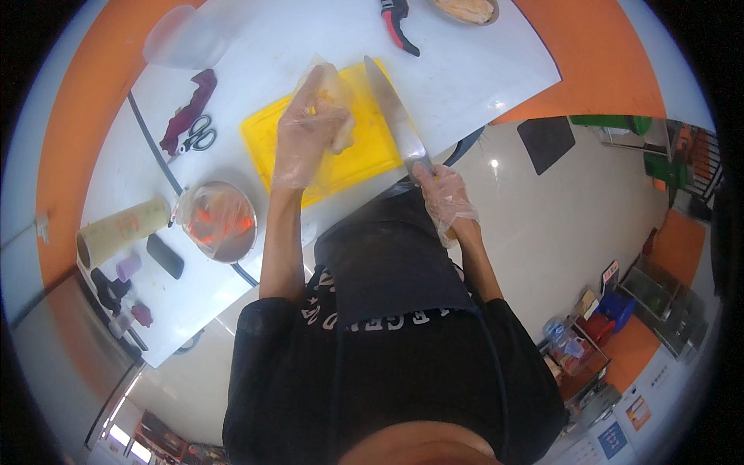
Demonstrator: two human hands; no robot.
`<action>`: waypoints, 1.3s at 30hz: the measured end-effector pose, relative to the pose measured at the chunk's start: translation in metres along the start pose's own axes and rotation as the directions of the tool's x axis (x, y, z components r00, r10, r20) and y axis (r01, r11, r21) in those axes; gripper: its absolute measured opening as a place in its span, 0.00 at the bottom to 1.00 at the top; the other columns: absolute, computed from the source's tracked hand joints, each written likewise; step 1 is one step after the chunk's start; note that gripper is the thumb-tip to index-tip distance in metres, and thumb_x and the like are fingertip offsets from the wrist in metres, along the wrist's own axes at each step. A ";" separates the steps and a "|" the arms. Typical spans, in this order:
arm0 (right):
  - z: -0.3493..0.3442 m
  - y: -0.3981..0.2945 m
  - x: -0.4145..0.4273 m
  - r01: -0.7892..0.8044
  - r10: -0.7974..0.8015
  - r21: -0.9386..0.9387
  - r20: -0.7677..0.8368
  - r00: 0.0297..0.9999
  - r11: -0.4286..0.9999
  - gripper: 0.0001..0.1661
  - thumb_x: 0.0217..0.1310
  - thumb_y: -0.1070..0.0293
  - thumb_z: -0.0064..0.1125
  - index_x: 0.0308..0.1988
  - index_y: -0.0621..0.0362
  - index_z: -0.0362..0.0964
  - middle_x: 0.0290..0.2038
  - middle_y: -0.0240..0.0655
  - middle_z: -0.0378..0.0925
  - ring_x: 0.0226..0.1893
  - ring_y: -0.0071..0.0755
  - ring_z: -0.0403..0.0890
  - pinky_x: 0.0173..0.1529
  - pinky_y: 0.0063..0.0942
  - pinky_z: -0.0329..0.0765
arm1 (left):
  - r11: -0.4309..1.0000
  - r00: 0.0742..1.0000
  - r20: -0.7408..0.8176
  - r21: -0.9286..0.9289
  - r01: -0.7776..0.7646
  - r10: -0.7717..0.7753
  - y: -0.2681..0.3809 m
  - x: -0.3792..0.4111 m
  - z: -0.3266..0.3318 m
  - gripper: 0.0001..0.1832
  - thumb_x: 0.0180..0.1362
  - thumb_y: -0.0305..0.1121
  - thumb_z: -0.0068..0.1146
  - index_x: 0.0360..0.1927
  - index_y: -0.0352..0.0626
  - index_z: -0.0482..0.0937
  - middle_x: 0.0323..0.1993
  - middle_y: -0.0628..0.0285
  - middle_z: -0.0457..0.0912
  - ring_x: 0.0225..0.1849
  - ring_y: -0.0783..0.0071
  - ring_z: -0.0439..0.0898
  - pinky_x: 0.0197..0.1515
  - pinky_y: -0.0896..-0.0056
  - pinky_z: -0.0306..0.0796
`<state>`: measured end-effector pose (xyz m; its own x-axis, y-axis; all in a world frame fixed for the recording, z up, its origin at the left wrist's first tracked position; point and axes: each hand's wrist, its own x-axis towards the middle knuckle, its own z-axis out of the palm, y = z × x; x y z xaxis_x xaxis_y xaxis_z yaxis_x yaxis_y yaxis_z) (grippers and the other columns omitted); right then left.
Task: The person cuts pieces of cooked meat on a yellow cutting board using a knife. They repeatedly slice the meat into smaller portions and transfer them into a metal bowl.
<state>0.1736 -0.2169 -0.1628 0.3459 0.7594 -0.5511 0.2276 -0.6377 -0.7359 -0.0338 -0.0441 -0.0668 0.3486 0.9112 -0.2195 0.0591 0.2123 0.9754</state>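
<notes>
My right hand (444,195), in a clear plastic glove, grips the handle of a large kitchen knife (395,113). Its broad blade points away from me along the right side of a yellow cutting board (370,157). Over the board is my left hand (308,125), also in a clear loose glove, with small orange bits on the plastic near the fingers. Those fingers are partly bent, and the baggy glove hides whether anything is in them.
Left of the board are a round container with an orange-filled plastic bag (224,218), black-handled scissors (199,136) and a dark red cloth (192,110). A paper-cup stack (125,229) and a phone (165,256) lie farther left. A red-black knife sharpener (396,26) and a food bowl (468,9) are beyond.
</notes>
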 end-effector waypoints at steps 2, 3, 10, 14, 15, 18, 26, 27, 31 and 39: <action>-0.004 -0.004 -0.004 0.060 -0.060 -0.020 -0.032 0.998 0.998 0.33 0.66 0.39 0.60 0.39 0.65 0.77 0.23 0.28 0.71 0.24 0.20 0.71 0.28 0.26 0.69 | 0.999 0.998 0.047 -0.005 -0.048 0.048 -0.002 0.000 0.005 0.34 0.60 0.26 0.61 0.72 0.44 0.69 0.53 0.59 0.82 0.53 0.71 0.81 0.55 0.71 0.75; -0.005 -0.008 -0.006 0.069 -0.070 -0.024 -0.045 0.997 0.997 0.34 0.66 0.39 0.60 0.39 0.65 0.78 0.23 0.28 0.72 0.24 0.21 0.72 0.28 0.26 0.70 | 0.998 0.997 0.045 0.004 -0.067 0.067 -0.007 0.001 0.007 0.35 0.59 0.26 0.62 0.71 0.43 0.69 0.54 0.59 0.81 0.55 0.71 0.80 0.55 0.71 0.75; -0.005 -0.034 -0.010 0.009 -0.016 -0.175 -0.040 0.999 0.985 0.36 0.67 0.38 0.55 0.42 0.68 0.78 0.26 0.42 0.76 0.27 0.30 0.77 0.35 0.34 0.75 | 0.879 0.977 0.140 0.430 -0.207 0.161 -0.058 -0.007 -0.014 0.34 0.58 0.28 0.64 0.69 0.39 0.67 0.59 0.59 0.79 0.61 0.68 0.76 0.62 0.67 0.70; 0.013 -0.009 0.005 0.177 -0.169 -0.333 0.053 0.984 0.926 0.38 0.68 0.38 0.52 0.43 0.69 0.79 0.29 0.51 0.79 0.31 0.41 0.81 0.40 0.40 0.76 | 0.808 0.974 0.120 0.545 -0.224 0.189 -0.100 -0.016 -0.032 0.35 0.61 0.30 0.63 0.70 0.39 0.63 0.60 0.58 0.78 0.62 0.66 0.76 0.66 0.65 0.65; 0.016 -0.010 0.008 0.180 -0.162 -0.341 0.081 0.984 0.923 0.38 0.68 0.38 0.51 0.43 0.69 0.79 0.31 0.53 0.80 0.32 0.45 0.81 0.41 0.41 0.77 | 0.799 0.975 0.107 0.559 -0.223 0.196 -0.104 -0.018 -0.036 0.35 0.61 0.30 0.63 0.71 0.39 0.62 0.60 0.58 0.77 0.63 0.65 0.75 0.67 0.64 0.64; 0.028 -0.014 0.014 0.046 -0.010 -0.310 0.116 0.993 0.950 0.39 0.69 0.37 0.49 0.45 0.69 0.78 0.34 0.58 0.81 0.37 0.54 0.83 0.45 0.43 0.77 | 0.817 0.980 0.070 0.543 -0.192 0.184 -0.114 -0.024 -0.048 0.36 0.63 0.32 0.62 0.72 0.39 0.59 0.62 0.57 0.77 0.64 0.64 0.75 0.70 0.62 0.61; 0.001 -0.014 -0.001 -0.067 0.101 -0.396 0.067 0.993 0.916 0.32 0.73 0.43 0.46 0.49 0.63 0.77 0.40 0.60 0.80 0.45 0.63 0.81 0.50 0.50 0.75 | 0.827 0.993 0.051 0.549 -0.119 0.109 -0.129 -0.026 -0.062 0.40 0.64 0.34 0.62 0.75 0.41 0.54 0.67 0.51 0.71 0.66 0.57 0.73 0.71 0.60 0.60; -0.001 -0.002 -0.001 0.031 0.006 -0.458 0.078 0.997 0.888 0.31 0.73 0.44 0.45 0.49 0.64 0.77 0.40 0.60 0.80 0.45 0.64 0.81 0.50 0.51 0.75 | 0.794 0.991 0.071 0.593 -0.133 0.112 -0.130 -0.027 -0.059 0.40 0.64 0.34 0.63 0.75 0.40 0.53 0.67 0.49 0.71 0.66 0.55 0.72 0.71 0.60 0.60; 0.003 -0.007 -0.009 0.229 -0.182 -0.578 0.138 0.974 0.784 0.29 0.75 0.48 0.42 0.50 0.64 0.76 0.41 0.60 0.79 0.45 0.65 0.80 0.51 0.53 0.75 | 0.680 0.991 0.070 0.722 -0.127 0.112 -0.123 -0.042 -0.055 0.41 0.63 0.33 0.63 0.75 0.37 0.52 0.67 0.46 0.70 0.67 0.49 0.71 0.69 0.60 0.62; 0.021 -0.050 -0.016 0.086 0.033 -0.569 0.195 0.980 0.818 0.30 0.73 0.46 0.43 0.46 0.64 0.77 0.43 0.60 0.80 0.47 0.67 0.79 0.53 0.52 0.73 | 0.714 0.961 -0.131 0.694 -0.088 0.246 -0.099 -0.057 -0.032 0.45 0.63 0.27 0.61 0.79 0.44 0.46 0.74 0.45 0.59 0.70 0.43 0.66 0.70 0.58 0.62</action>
<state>0.1373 -0.1947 -0.1253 0.1692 0.7487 -0.6410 0.7340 -0.5297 -0.4250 -0.0894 -0.1064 -0.1516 0.2272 0.9735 0.0262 0.6610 -0.1739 0.7299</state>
